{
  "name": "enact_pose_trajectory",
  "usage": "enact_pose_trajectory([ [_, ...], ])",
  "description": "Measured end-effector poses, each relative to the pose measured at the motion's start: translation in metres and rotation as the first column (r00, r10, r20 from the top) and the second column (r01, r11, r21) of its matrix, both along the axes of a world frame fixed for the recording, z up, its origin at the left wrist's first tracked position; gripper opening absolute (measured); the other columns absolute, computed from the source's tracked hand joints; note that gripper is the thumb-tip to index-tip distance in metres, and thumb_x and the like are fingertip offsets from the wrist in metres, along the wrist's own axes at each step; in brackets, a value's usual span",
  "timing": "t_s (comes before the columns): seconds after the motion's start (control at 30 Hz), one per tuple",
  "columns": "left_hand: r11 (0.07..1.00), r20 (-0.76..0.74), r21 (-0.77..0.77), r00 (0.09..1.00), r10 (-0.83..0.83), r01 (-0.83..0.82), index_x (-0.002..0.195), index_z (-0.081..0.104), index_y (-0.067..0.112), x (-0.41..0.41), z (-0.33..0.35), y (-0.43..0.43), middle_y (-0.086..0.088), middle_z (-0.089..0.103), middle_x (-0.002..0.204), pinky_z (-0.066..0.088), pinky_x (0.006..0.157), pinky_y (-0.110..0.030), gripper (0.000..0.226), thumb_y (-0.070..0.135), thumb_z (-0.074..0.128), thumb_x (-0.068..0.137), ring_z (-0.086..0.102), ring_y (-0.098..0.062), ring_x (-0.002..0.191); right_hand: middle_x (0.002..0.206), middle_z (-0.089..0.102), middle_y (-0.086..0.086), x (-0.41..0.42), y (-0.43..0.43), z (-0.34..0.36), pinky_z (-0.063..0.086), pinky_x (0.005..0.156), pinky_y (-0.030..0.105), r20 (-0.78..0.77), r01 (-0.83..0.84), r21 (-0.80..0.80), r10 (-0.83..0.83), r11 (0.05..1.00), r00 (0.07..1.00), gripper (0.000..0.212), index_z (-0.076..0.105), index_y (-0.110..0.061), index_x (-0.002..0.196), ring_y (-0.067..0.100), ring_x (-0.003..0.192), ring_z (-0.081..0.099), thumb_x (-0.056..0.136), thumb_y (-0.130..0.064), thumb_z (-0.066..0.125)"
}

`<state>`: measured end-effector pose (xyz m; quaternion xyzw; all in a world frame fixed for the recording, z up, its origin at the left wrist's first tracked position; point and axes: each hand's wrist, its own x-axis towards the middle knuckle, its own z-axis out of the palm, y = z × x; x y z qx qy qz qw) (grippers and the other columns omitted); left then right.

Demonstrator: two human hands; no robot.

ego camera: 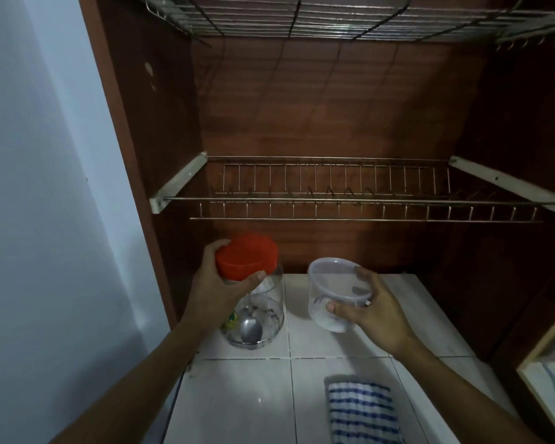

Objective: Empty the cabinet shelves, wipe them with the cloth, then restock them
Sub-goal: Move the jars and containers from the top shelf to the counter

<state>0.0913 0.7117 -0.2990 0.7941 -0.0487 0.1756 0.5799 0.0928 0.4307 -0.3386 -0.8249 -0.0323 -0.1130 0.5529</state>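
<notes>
Head view, looking down and into an open wooden cabinet (334, 107).

- Left hand (218, 283): closed around the red lid (247, 256) of a clear jar (269, 312). The thumb is on the near edge of the lid and the fingers wrap the far left side.
- The jar is upright at the back left of the white tiled counter (237, 405), close to the cabinet's left wall. Its base seems to sit on the tile, though the glare makes that hard to confirm.
- A metal spoon (250, 328) lies inside the jar, with dark specks around the bottom.
- Right hand (375, 312): gripping a clear plastic tub (330, 293) from its right side. The thumb is across the front wall and the fingers curl over the lidded rim.
- The tub is tilted with its top leaning away to the left, and it is just right of the jar without touching it. There is something pale and whitish at its bottom.
- Lower wire rack (334, 200): spans the cabinet on two white brackets above both containers, and nothing stands on it.
- Upper wire rack (302, 20): at the top edge of the view.
- Cloth (362, 411): blue-and-white striped and folded. It lies flat on the counter nearer the camera, below the right forearm and apart from both containers.
- A pale wall (45, 187) fills the left side.
</notes>
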Motion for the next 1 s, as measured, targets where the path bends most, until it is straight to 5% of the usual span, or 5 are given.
enact_pose_trajectory([
  [0.27,0.996,-0.046,-0.02,0.995,0.088,-0.088,0.138,0.029,0.034,0.035,-0.024,-0.004,0.001,0.04,0.142,0.048,0.096,-0.04,0.095,0.049,0.077,0.058,0.047,-0.024,0.122,0.134,0.048,-0.013,0.042,0.006,-0.029,0.052,0.095,0.03,-0.039,-0.014,-0.004,0.014,1.0,0.999,0.089,0.044,-0.034,0.131,0.013,0.118,0.053,0.057,-0.036,0.092],
  [0.43,0.991,-0.054,-0.057,0.992,0.115,-0.118,0.138,0.031,0.031,0.051,-0.038,-0.007,0.003,0.041,0.139,0.048,0.098,-0.043,0.096,0.045,0.08,0.057,0.046,-0.023,0.122,0.127,0.046,-0.013,0.058,0.01,-0.041,0.048,0.082,0.01,-0.044,-0.021,-0.016,0.02,1.0,0.999,0.084,0.042,-0.034,0.126,0.011,0.114,0.05,0.059,-0.027,0.092],
  [0.57,0.986,-0.05,-0.05,0.986,0.157,-0.159,0.139,0.032,0.027,0.061,-0.048,-0.008,-0.001,0.042,0.141,0.047,0.098,-0.041,0.092,0.03,0.086,0.065,0.046,-0.023,0.123,0.121,0.045,-0.019,0.069,0.013,-0.051,0.047,0.085,0.016,-0.059,-0.055,-0.006,0.055,0.998,0.997,0.079,0.042,-0.037,0.12,0.012,0.114,0.049,0.06,-0.022,0.092],
  [0.77,0.985,-0.051,-0.04,0.985,0.164,-0.166,0.138,0.034,0.03,0.072,-0.059,-0.009,0.003,0.042,0.139,0.046,0.102,-0.048,0.094,0.028,0.089,0.062,0.045,-0.025,0.125,0.131,0.042,-0.008,0.078,0.017,-0.059,0.046,0.071,0.001,-0.077,-0.076,0.035,0.079,0.996,0.994,0.081,0.041,-0.029,0.126,0.011,0.115,0.045,0.063,-0.016,0.09],
  [1.0,0.984,-0.035,-0.027,0.984,0.175,-0.176,0.142,0.033,0.026,0.077,-0.062,-0.007,0.0,0.041,0.141,0.045,0.103,-0.046,0.097,0.023,0.089,0.062,0.043,-0.025,0.127,0.131,0.042,-0.013,0.076,0.016,-0.068,0.048,0.101,0.034,-0.057,-0.099,0.049,0.102,0.994,0.993,0.091,0.04,-0.033,0.129,0.015,0.12,0.046,0.054,-0.034,0.093],
])
